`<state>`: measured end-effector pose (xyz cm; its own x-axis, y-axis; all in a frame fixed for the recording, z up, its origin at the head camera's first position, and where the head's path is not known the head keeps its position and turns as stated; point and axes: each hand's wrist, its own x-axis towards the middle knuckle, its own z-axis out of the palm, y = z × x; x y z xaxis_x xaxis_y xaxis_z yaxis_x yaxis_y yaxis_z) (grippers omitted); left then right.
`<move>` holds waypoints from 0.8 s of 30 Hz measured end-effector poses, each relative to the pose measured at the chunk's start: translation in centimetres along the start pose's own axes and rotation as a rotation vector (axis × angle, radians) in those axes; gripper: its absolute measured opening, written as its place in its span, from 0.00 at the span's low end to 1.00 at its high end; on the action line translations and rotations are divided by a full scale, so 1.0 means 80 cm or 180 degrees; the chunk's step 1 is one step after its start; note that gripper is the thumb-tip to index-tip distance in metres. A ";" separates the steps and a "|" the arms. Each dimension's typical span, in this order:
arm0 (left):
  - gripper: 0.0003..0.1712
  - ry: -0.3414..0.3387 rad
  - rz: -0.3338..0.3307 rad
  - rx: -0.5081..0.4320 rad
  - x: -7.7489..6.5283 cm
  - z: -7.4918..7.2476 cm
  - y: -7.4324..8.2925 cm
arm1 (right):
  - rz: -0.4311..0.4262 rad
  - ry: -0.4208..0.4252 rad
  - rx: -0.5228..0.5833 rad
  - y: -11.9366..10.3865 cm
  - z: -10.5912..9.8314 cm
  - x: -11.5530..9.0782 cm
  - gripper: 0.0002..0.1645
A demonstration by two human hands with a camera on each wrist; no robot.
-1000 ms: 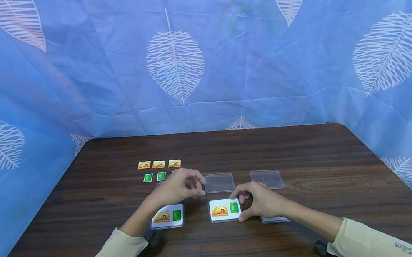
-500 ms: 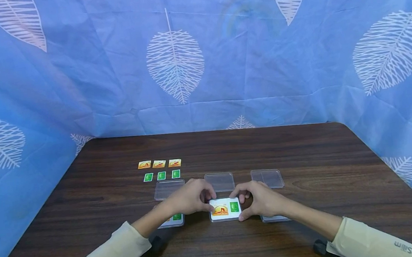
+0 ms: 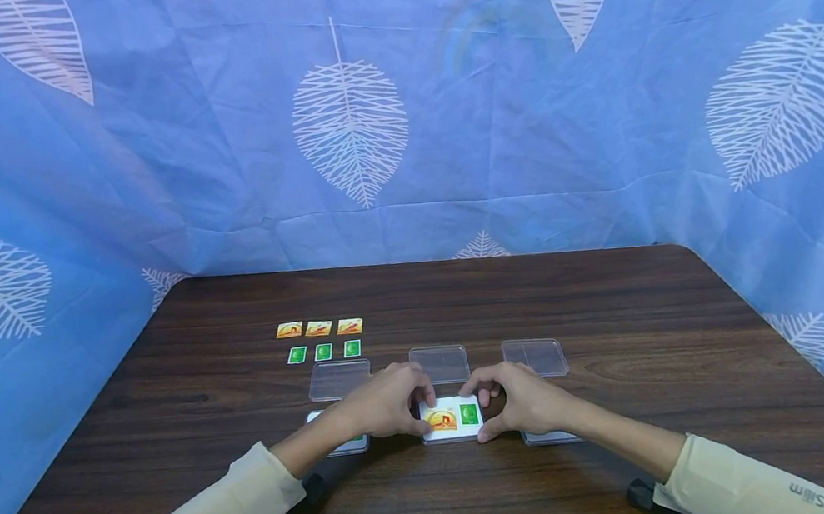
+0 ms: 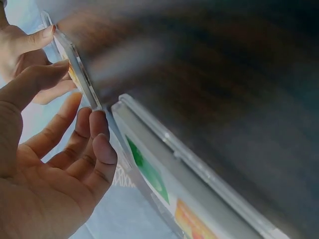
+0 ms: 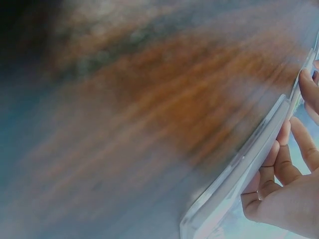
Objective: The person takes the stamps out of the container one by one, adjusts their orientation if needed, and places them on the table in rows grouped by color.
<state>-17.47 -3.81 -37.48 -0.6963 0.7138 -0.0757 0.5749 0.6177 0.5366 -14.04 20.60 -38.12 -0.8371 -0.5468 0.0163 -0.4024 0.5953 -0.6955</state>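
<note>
A flat clear case with a white card in it lies in the middle of the front row. On the card are an orange stamp-like picture and a green stamp-like picture. My left hand holds the case's left side between thumb and forefinger, the thumb at the orange picture's left edge. From the right, my right hand grips the opposite side with thumb and forefinger spread. Under my left forearm sits a second case, partly hidden. A third case is mostly covered by my right hand.
Behind the front row lie three clear lids. Further back left, three orange stamp-like pieces and three green ones form two rows. A blue leaf-print cloth hangs around the dark wooden table.
My left hand has moved right and down from above the gap between cases to the middle case's left side. My right hand has stayed at the right side.
</note>
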 end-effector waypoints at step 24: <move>0.11 0.0035 0.0054 -0.0240 0.000 -0.005 -0.003 | -0.0008 0.0023 0.0033 -0.001 0.000 -0.001 0.28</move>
<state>-17.78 -4.04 -37.27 -0.6916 0.7200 -0.0571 0.5529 0.5787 0.5995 -13.96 20.55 -38.08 -0.8386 -0.5442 0.0232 -0.4008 0.5878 -0.7028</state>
